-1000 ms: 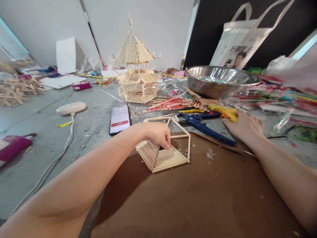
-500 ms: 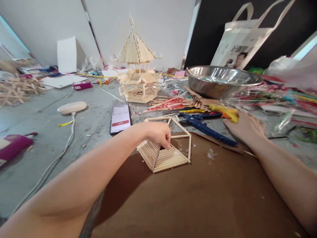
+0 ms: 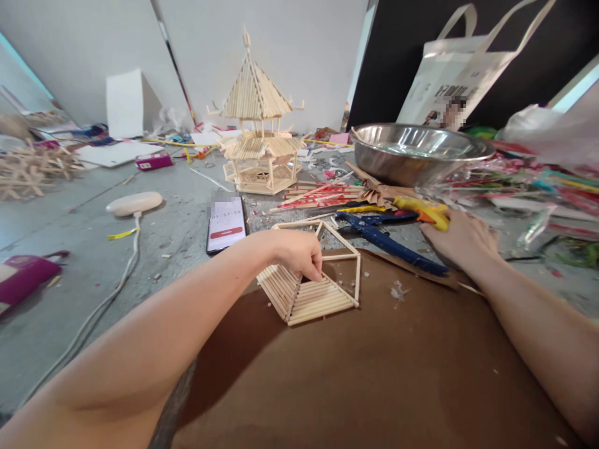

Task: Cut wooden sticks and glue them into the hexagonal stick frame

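Note:
My left hand (image 3: 302, 254) is closed, thumb and fingertips pressed down at the upper edge of a stick-covered panel. They grip a short wooden stick there, mostly hidden by the fingers. This panel belongs to a flat polygonal frame of wooden sticks (image 3: 322, 301), with two sections filled by parallel sticks and others showing only outlines. Brown board (image 3: 365, 380) lies under much of the frame. To the right, my right hand (image 3: 465, 240) is wrapped around a yellow and orange glue gun (image 3: 423, 211). Blue-handled cutters (image 3: 390, 243) lie just left of that hand.
A stick pagoda model (image 3: 262, 143) stands behind the frame. Nearby are a phone (image 3: 226, 224) showing a timer, a metal basin (image 3: 416, 156), red-wrapped sticks (image 3: 313, 193) and a white device (image 3: 134, 203) with a cable. A tote bag (image 3: 449, 81) stands at the back right.
Both hands keep practically the same position and hold. The view has shifted very slightly, and the phone's timer reading has advanced.

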Available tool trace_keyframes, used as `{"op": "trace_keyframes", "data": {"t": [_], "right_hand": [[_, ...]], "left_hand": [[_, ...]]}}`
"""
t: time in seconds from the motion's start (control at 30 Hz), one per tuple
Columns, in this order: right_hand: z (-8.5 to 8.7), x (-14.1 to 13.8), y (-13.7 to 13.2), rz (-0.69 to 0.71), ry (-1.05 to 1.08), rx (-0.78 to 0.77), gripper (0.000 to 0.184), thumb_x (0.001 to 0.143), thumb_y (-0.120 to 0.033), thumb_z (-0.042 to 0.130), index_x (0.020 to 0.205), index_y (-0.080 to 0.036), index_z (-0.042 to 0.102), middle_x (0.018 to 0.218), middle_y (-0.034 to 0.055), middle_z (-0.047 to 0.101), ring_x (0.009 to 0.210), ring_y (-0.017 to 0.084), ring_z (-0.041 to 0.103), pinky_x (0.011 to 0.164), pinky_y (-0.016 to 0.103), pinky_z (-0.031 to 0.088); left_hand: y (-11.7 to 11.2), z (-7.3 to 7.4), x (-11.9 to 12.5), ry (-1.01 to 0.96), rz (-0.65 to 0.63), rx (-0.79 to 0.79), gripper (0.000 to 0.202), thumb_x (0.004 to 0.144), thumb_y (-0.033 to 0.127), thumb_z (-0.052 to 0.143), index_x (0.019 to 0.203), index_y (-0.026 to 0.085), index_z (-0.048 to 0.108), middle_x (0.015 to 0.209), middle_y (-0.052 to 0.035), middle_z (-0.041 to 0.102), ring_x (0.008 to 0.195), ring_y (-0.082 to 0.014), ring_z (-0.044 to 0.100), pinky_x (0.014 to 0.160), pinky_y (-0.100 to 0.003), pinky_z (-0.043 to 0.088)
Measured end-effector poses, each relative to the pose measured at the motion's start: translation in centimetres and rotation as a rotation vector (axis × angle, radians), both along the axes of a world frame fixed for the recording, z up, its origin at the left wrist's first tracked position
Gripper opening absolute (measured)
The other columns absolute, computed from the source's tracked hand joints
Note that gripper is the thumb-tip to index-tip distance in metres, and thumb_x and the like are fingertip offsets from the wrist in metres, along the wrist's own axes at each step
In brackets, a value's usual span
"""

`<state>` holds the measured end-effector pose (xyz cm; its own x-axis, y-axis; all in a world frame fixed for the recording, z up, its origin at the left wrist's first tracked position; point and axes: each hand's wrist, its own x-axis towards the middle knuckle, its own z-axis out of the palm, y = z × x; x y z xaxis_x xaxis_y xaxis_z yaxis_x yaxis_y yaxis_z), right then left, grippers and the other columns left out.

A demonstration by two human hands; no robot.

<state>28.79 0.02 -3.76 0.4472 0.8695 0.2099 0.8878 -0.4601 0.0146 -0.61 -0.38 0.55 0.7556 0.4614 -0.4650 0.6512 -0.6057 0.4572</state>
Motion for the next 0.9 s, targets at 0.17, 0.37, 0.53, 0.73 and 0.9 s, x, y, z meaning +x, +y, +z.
{"op": "trace_keyframes", "data": {"t": [0.17,0.37,0.53,0.73,0.9], "right_hand": [[0.01,0.03,-0.05,0.011,-0.003,0.005,0.060,0.067,-0.057,0.030,0.109,-0.016,0.041,0.104,0.0156,0.050,0.096,0.030,0.045,0.076,0.044,0.033],[-0.11,0.07,0.10,0.010,-0.003,0.007,0.060,0.066,-0.057,0.030,0.108,-0.015,0.042,0.105,0.0159,0.050,0.096,0.032,0.044,0.075,0.044,0.033],[-0.11,0.04,0.03,0.005,-0.002,0.005,0.061,0.067,-0.057,0.030,0.110,-0.016,0.041,0.106,0.0157,0.050,0.097,0.031,0.045,0.075,0.044,0.033],[-0.11,0.11,0.11,-0.001,-0.007,0.001,0.061,0.066,-0.058,0.030,0.110,-0.016,0.041,0.105,0.0154,0.050,0.096,0.031,0.045,0.076,0.044,0.034],[-0.11,0.08,0.04,0.004,-0.010,0.010,0.060,0.067,-0.057,0.030,0.110,-0.017,0.041,0.105,0.0147,0.050,0.096,0.031,0.045,0.076,0.044,0.034]], "left_hand": [[0.04,-0.07,0.03,0.000,-0.016,0.013,0.025,0.065,0.032,0.054,0.081,0.015,0.064,0.076,-0.0027,0.065,0.061,-0.0082,0.053,0.054,-0.016,0.036],[-0.19,0.13,0.25,0.000,-0.033,0.059,0.023,0.066,0.029,0.053,0.080,0.014,0.064,0.076,-0.0026,0.065,0.062,-0.0076,0.053,0.054,-0.015,0.035],[-0.24,0.14,0.22,-0.008,-0.040,0.064,0.024,0.066,0.029,0.054,0.080,0.012,0.064,0.075,-0.0033,0.065,0.062,-0.0079,0.054,0.054,-0.015,0.036],[-0.27,0.19,0.19,-0.006,-0.041,0.071,0.024,0.066,0.029,0.054,0.080,0.013,0.064,0.075,-0.0027,0.065,0.061,-0.0076,0.054,0.054,-0.015,0.036],[-0.20,0.22,0.22,0.006,-0.034,0.074,0.024,0.066,0.030,0.054,0.080,0.014,0.064,0.075,-0.0024,0.065,0.062,-0.0075,0.054,0.054,-0.015,0.036]]}}
